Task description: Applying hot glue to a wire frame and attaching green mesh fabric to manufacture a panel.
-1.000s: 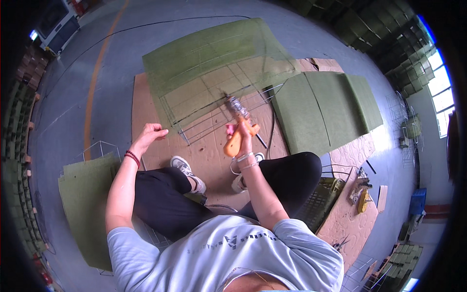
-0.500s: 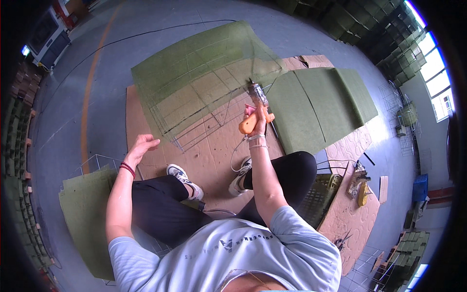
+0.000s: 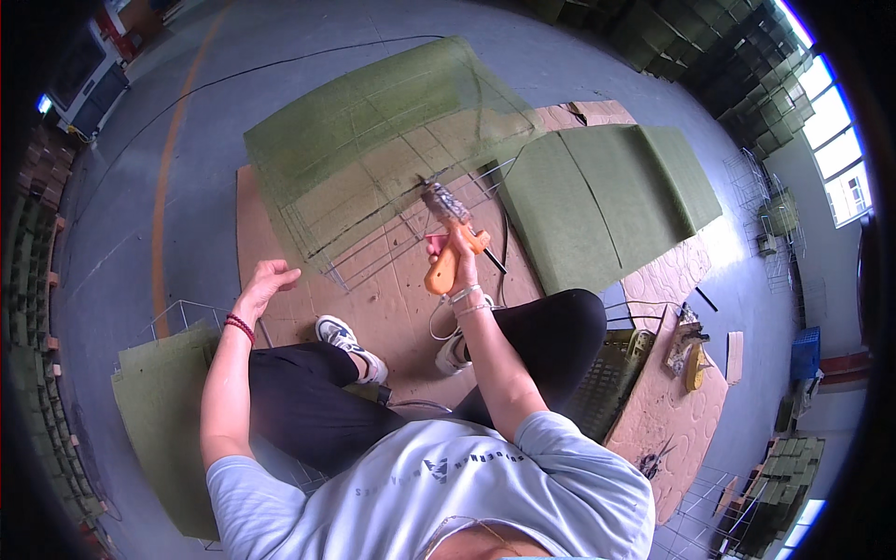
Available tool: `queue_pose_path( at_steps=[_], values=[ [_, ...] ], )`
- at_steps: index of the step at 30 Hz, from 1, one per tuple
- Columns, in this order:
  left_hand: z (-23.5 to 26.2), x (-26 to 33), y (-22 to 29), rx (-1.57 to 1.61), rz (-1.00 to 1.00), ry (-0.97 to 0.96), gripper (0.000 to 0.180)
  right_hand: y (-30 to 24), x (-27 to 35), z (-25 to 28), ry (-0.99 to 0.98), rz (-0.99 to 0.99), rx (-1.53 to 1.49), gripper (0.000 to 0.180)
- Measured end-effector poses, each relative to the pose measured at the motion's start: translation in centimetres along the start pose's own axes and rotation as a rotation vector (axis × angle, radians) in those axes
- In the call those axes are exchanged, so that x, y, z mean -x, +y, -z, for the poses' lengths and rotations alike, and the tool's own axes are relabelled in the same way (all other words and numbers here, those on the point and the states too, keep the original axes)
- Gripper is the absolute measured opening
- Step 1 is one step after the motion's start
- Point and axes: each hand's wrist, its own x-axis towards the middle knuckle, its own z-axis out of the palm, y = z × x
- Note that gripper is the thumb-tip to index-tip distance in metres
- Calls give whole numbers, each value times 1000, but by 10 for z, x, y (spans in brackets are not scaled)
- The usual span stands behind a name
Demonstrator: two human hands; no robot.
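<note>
My right hand (image 3: 459,258) is wrapped round an orange hot glue gun (image 3: 444,266) with a pink trigger. A dark stick pokes out behind the gun, and its dirty nozzle points forward over a wire frame (image 3: 381,219). Whether the tip touches the frame I cannot tell. A green sheet (image 3: 345,117), thin and partly see-through, lies with the frame, its far part doubled over darker. My left hand (image 3: 269,285) hovers near the frame's near left corner, fingers loosely curved and holding nothing. Flat brown cardboard (image 3: 392,322) lies under the frame and my feet.
Another green sheet (image 3: 597,205) lies to the right, folded along its far side. More green sheet material (image 3: 163,411) is at my left. A green plastic crate (image 3: 611,378) and a yellow-handled tool (image 3: 694,367) sit by my right knee. A cable (image 3: 308,58) crosses the floor.
My right hand has brought the glue gun to the left and slightly nearer, with its nozzle shifting along the frame's edge. The left hand has hardly moved.
</note>
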Motion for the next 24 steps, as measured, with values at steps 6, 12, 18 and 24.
queue_pose_path(
  at_steps=[6, 12, 18, 24],
  values=[
    [0, 0, 0, -11, -8, 0, 21, -35, -28, 22, 25, 182, -98, 34],
    [-1, 2, 4, -13, -11, -3, 20, -6, -10, 13, 3, 49, 21, 33],
    [5, -2, -7, 6, -20, -9, 20, 43, 39, -19, -43, -283, 71, 27],
    [-1, -6, -5, -37, -8, -7, 21, -45, 59, -92, -201, -9, 117, 34]
  ],
)
